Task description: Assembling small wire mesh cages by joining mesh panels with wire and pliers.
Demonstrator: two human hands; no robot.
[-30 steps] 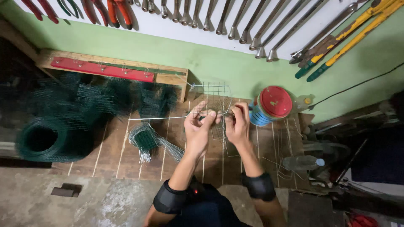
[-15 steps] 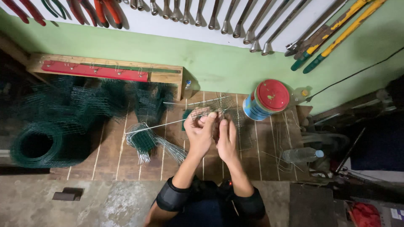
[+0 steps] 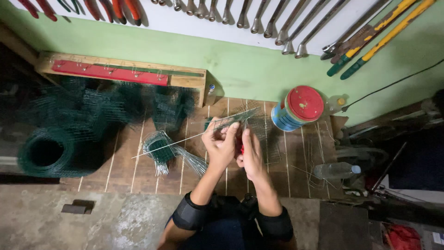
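Grey wire mesh, a small flat panel (image 3: 240, 121), sits over the brown slatted wooden bench (image 3: 138, 171), and we pinch its near edge with our left hand (image 3: 221, 147), fingers curled. Our right hand (image 3: 252, 155) presses close beside it, closed around what seems a red-handled tool (image 3: 241, 149), mostly hidden. A long thin wire (image 3: 166, 146) runs left from our grip. A blue tin with a red lid (image 3: 298, 109) stands near.
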